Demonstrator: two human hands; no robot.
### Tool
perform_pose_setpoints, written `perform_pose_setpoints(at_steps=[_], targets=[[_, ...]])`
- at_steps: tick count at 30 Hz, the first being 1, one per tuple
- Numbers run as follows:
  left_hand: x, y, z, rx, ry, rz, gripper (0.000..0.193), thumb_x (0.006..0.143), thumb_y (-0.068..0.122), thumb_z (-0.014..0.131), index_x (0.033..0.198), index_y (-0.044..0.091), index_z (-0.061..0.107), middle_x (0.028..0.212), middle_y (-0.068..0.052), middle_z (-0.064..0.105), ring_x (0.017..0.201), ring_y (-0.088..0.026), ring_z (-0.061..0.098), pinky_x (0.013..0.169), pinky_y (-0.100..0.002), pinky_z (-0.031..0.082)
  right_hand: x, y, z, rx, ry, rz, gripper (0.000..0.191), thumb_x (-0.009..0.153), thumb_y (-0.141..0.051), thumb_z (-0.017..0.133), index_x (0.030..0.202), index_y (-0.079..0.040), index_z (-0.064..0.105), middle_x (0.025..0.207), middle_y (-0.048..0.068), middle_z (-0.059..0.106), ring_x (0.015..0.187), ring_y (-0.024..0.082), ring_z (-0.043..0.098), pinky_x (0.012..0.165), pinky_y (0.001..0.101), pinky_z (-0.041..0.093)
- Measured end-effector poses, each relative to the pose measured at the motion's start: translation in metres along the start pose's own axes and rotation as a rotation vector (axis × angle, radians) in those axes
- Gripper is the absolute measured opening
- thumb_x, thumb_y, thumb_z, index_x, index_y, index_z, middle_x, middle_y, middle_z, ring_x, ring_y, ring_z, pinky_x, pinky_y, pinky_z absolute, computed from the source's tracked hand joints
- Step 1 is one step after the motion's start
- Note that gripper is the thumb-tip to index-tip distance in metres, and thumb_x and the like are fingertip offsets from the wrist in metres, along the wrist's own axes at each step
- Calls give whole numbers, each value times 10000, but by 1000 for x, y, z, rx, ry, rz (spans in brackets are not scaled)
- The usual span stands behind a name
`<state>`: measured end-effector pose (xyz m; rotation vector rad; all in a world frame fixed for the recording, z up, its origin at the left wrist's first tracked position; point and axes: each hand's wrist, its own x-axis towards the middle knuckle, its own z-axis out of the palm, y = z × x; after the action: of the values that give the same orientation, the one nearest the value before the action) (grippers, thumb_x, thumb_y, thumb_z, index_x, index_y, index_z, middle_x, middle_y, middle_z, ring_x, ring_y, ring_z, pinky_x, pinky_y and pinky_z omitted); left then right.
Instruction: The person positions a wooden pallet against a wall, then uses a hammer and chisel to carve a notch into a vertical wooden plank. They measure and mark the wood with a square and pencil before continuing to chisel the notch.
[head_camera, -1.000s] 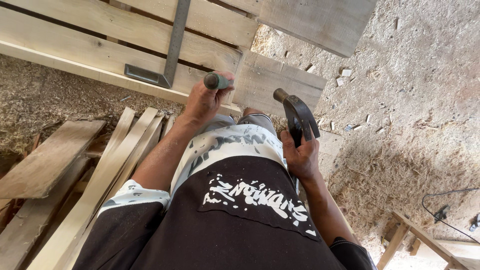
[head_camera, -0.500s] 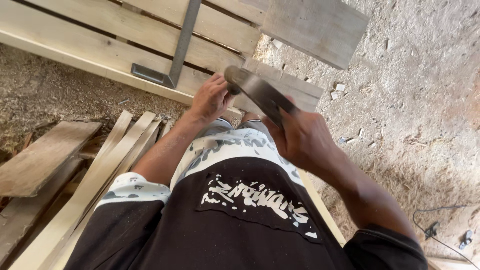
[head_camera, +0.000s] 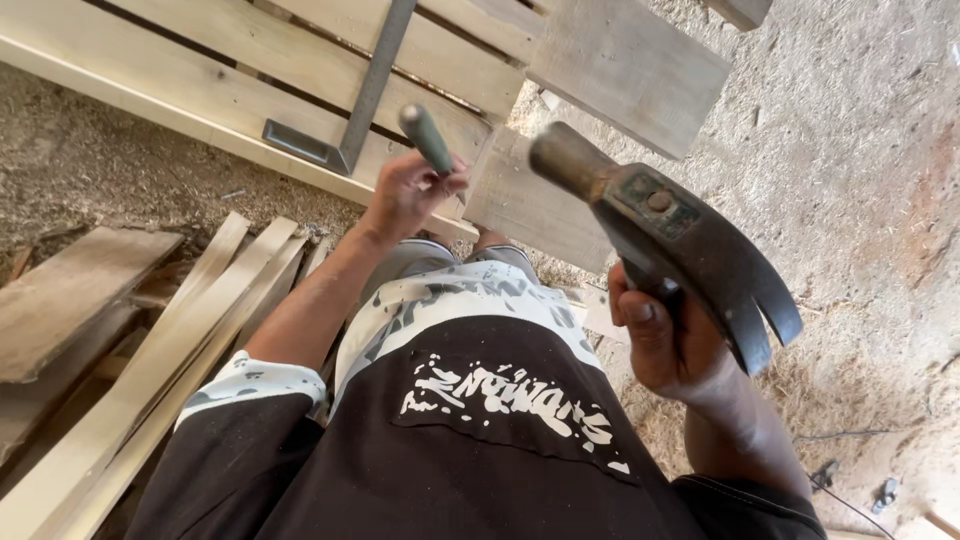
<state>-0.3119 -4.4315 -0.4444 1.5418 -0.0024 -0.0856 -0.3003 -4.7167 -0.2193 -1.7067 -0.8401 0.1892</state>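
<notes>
Steel-headed and top-heavy, the claw hammer (head_camera: 680, 250) hangs raised over the plank frame's (head_camera: 330, 60) near edge, the right hand (head_camera: 665, 345) closed firmly around its handle just below the head, while the left hand (head_camera: 405, 190) pinches a stiff grey-handled chisel (head_camera: 428, 138) against the wood.

The ground (head_camera: 850, 130) is bare packed dirt strewn with sawdust and small stones, paler at the right, darker at the left. A pallet-like frame of pale boards (head_camera: 250, 60) lies along the top edge, with a grey metal bar (head_camera: 372, 80) lying across its slats. A separate plank (head_camera: 625, 70) lies at the top, right of the frame. At the left edge lies a pile of thin slats (head_camera: 170, 360) beside a weathered board (head_camera: 70, 300). A dark cable (head_camera: 850, 490) runs at the lower right corner.
</notes>
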Motion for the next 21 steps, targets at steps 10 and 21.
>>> perform_pose_setpoints(at_steps=[10, 21], targets=[[-15, 9, -7, -160, 222, -148, 240, 992, 147, 701, 882, 114, 490, 780, -29, 616, 582, -90, 638, 464, -214, 573, -22, 5, 6, -32, 201, 363, 374, 1153, -340, 490, 1200, 30, 516, 753, 40, 578, 548, 59, 517, 500, 189, 400], [-17, 3, 29, 418, 435, 188, 283, 955, 102, 796, 961, 26, 524, 833, -94, 644, 767, -194, 694, 642, -337, 590, -23, 48, -33, -42, -7, 146, 236, 1131, -188, 501, 1225, 27, 516, 749, 21, 569, 571, 70, 522, 499, 213, 434]])
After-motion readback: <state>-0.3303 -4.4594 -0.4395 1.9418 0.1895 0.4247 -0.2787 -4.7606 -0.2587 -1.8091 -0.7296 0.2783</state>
